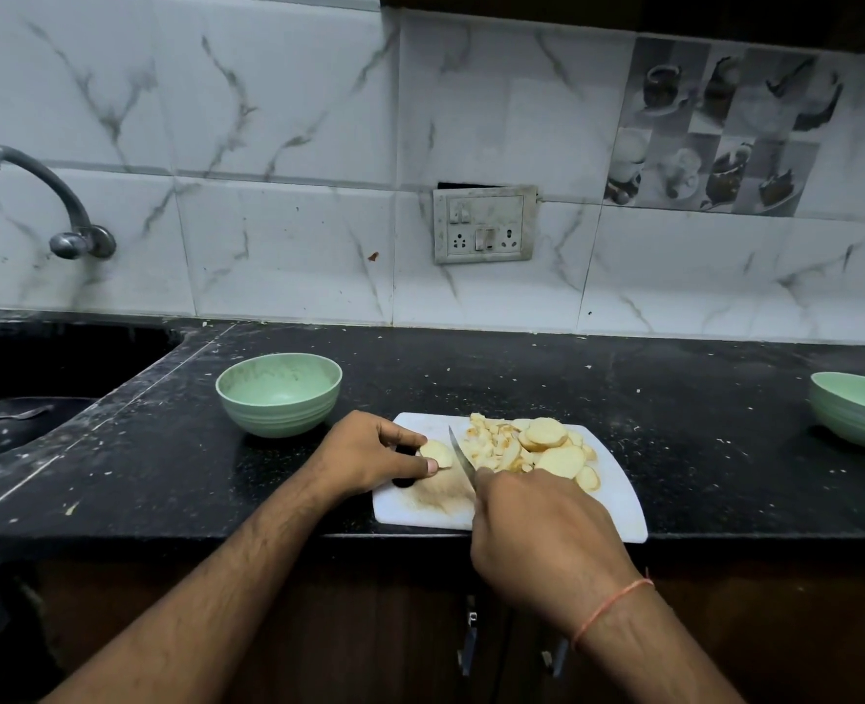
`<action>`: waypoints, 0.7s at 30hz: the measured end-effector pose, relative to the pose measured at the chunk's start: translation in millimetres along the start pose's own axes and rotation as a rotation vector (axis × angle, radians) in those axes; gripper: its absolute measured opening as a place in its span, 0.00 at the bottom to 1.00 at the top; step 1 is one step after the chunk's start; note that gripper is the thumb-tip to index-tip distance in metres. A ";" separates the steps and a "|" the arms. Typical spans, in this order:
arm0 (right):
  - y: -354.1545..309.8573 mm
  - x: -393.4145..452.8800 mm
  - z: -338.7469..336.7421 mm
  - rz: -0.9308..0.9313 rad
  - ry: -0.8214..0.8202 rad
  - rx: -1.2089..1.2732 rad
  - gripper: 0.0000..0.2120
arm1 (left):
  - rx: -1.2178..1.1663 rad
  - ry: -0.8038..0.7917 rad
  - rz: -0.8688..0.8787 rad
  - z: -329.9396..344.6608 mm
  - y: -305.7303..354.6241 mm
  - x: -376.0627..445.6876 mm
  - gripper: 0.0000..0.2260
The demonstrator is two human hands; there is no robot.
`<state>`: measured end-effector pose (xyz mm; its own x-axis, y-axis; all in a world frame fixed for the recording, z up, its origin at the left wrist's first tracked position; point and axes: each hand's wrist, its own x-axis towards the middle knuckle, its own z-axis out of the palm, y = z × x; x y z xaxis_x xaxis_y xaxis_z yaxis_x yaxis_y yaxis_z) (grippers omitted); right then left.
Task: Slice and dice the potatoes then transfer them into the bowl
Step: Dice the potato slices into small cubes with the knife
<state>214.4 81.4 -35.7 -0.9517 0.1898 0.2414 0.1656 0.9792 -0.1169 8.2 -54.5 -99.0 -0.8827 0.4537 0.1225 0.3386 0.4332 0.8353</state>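
A white cutting board (618,495) lies at the counter's front edge. My left hand (369,452) pinches a peeled potato piece (436,453) on the board's left part. My right hand (537,536) grips a knife (461,457), whose blade stands just right of that piece. A heap of potato slices and dice (532,444) covers the board's far right part. A green bowl (279,393) with nothing visible in it stands on the counter behind and left of the board.
A second green bowl (857,409) sits at the far right edge of the black counter (471,373). A dark sink (24,393) with a tap (39,195) lies at the left. A switch panel (485,225) is on the tiled wall.
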 end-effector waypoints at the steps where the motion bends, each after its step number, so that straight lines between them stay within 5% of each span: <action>1: -0.4 3.5 0.5 0.007 0.008 0.006 0.11 | -0.008 0.001 -0.006 0.1 1.3 -1.3 0.18; 21: -10.3 7.4 15.5 -0.070 -0.101 -0.065 0.16 | 0.018 0.013 -0.013 -0.4 2.1 -2.4 0.17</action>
<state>201.7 71.6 -47.6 -0.9821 0.1163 0.1483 0.1116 0.9930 -0.0397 11.0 -55.0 -97.3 -0.8910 0.4382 0.1187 0.3330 0.4531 0.8269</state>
